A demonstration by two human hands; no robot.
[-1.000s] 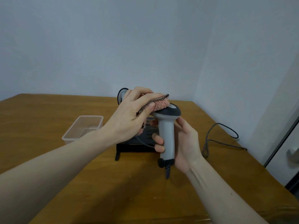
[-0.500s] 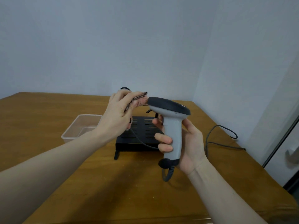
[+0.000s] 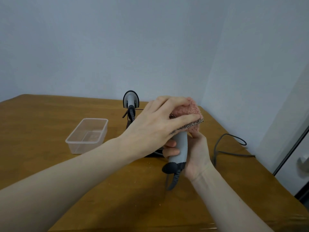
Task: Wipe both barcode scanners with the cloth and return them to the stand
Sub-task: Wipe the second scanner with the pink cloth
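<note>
Midway: left hand (image 3: 155, 124) pressing fluffy pink cloth (image 3: 187, 109) over grey handheld scanner (image 3: 179, 148) gripped by right hand (image 3: 195, 154); second grey scanner (image 3: 131, 101) behind, in stand.

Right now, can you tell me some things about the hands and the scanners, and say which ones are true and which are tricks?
1. The right hand holds a scanner by its grey handle. True.
2. The left hand presses a pink cloth onto the top of that scanner. True.
3. The clear plastic box is full of cloths. False: nothing shows inside it.
4. Both scanners are being held. False: the other scanner is behind the hands, not held.
5. A grey cable lies on the wooden table by the right arm. True.
</note>
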